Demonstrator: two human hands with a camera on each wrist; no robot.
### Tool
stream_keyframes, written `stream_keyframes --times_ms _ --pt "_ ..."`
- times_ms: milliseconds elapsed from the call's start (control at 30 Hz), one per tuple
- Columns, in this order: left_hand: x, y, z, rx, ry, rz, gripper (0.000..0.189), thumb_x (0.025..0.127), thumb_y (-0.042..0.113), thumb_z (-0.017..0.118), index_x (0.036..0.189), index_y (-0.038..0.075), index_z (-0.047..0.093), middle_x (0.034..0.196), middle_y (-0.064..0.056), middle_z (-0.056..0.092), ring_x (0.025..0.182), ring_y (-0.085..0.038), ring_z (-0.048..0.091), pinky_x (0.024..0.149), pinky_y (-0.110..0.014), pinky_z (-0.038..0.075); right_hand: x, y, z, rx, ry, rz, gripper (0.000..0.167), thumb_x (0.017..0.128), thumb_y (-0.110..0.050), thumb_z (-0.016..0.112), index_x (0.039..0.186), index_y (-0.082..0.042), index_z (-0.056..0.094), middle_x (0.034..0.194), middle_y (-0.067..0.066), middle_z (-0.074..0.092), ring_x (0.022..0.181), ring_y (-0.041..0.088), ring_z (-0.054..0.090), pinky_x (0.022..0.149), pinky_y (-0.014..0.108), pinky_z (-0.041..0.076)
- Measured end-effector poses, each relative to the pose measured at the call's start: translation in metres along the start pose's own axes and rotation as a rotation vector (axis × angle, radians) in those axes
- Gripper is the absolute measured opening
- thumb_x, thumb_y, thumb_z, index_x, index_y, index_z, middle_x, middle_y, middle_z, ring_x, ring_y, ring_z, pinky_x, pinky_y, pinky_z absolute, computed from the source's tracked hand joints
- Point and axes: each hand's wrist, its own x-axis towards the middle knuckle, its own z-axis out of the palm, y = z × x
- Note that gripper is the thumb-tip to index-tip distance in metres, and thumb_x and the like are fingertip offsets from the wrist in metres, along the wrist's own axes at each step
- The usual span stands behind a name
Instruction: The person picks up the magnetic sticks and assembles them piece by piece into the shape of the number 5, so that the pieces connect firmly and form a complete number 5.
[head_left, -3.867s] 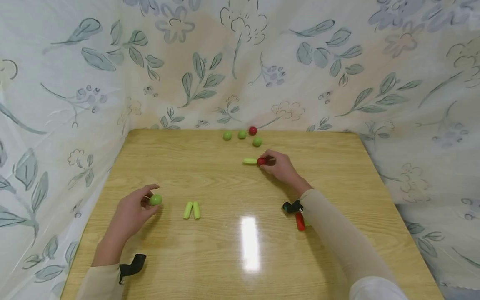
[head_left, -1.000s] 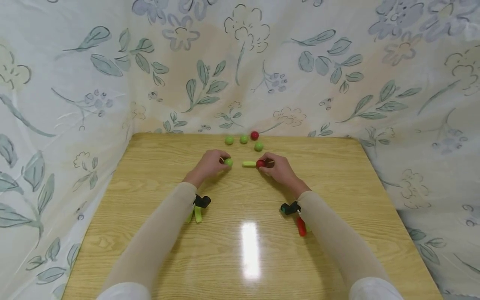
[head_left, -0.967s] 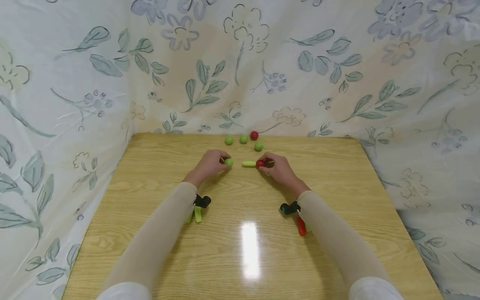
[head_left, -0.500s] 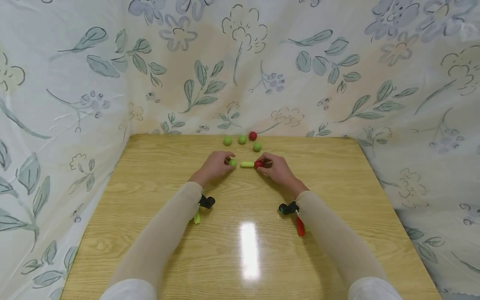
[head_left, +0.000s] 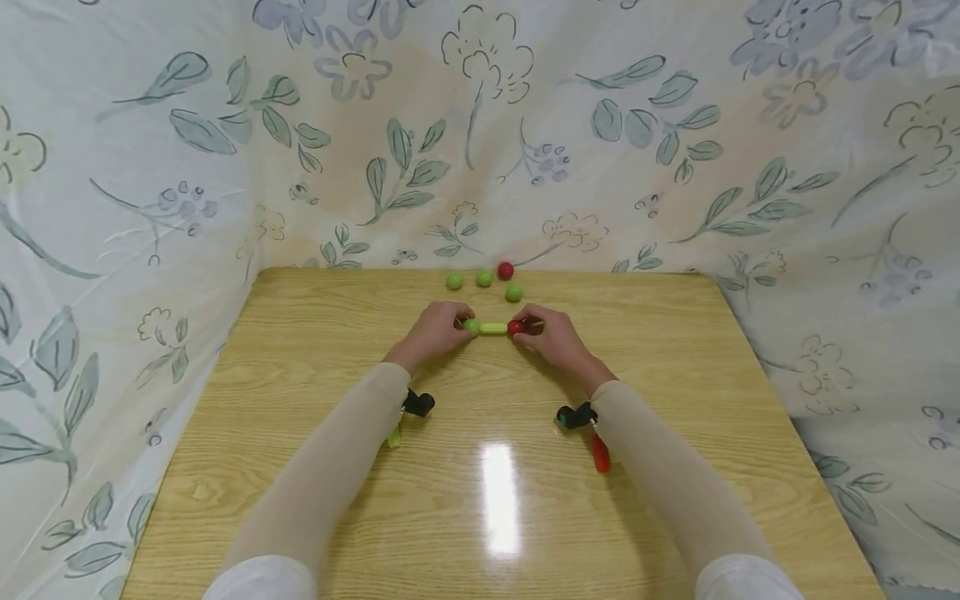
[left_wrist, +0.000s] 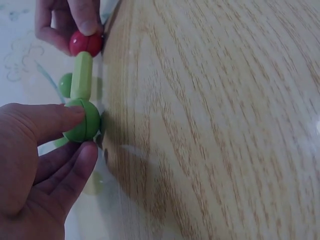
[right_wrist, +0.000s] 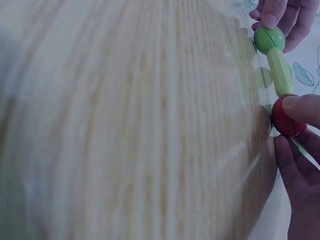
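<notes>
Near the far middle of the table, my left hand pinches a green ball between thumb and fingers. My right hand holds a red ball the same way. A light green stick spans the gap between the two balls, lying in line with them. In the left wrist view the stick meets the green ball at one end and the red ball at the other. The right wrist view also shows the stick touching both balls; how deep its ends sit is hidden.
Behind the hands lie three loose green balls and another red ball near the table's far edge. A light green stick shows from under the left sleeve. Beside the right sleeve lies a red stick, next to a partly hidden light green one.
My left hand has brought the green ball from the left side of the table rightward until it meets the stick's free end. My right hand has stayed nearly still, holding the red ball.
</notes>
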Motion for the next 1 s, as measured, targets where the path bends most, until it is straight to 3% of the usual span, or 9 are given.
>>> stream_keyframes --times_ms 533,700,867,1000 --pt "-0.001 -0.002 -0.003 -0.032 -0.030 -0.037 0.037 0.105 0.024 0.076 0.137 0.006 0.073 0.127 -0.010 0.073 0.114 -0.025 0.068 0.103 -0.041 0.054 0.000 -0.001 0.000 0.040 0.010 0.028 0.029 0.098 -0.006 0.083 0.124 -0.008 0.071 0.119 0.011 0.073 0.113 0.028 0.070 0.100 0.044 0.059" --pt "-0.002 -0.004 -0.003 -0.056 -0.023 -0.036 0.038 0.104 0.025 0.076 0.138 0.006 0.073 0.130 -0.010 0.073 0.115 -0.025 0.068 0.103 -0.041 0.054 -0.002 -0.002 -0.002 0.066 0.002 0.070 0.042 0.097 -0.008 0.084 0.135 -0.005 0.068 0.125 0.013 0.071 0.115 0.029 0.069 0.103 0.044 0.057" --pt "-0.002 -0.008 -0.002 -0.097 0.004 -0.031 0.040 0.104 0.024 0.078 0.139 0.006 0.073 0.131 -0.011 0.074 0.115 -0.025 0.069 0.103 -0.041 0.055 -0.013 -0.012 -0.019 0.094 0.018 0.086 0.058 0.098 -0.015 0.084 0.149 -0.001 0.060 0.137 0.021 0.065 0.125 0.036 0.064 0.110 0.049 0.051" --pt "-0.004 -0.011 -0.002 -0.125 0.016 -0.025 0.041 0.104 0.025 0.077 0.140 0.005 0.072 0.131 -0.012 0.074 0.116 -0.026 0.069 0.104 -0.042 0.054 -0.032 -0.023 -0.043 0.131 0.059 0.040 0.055 0.098 -0.013 0.083 0.147 -0.001 0.062 0.142 0.022 0.063 0.131 0.043 0.060 0.112 0.056 0.048"
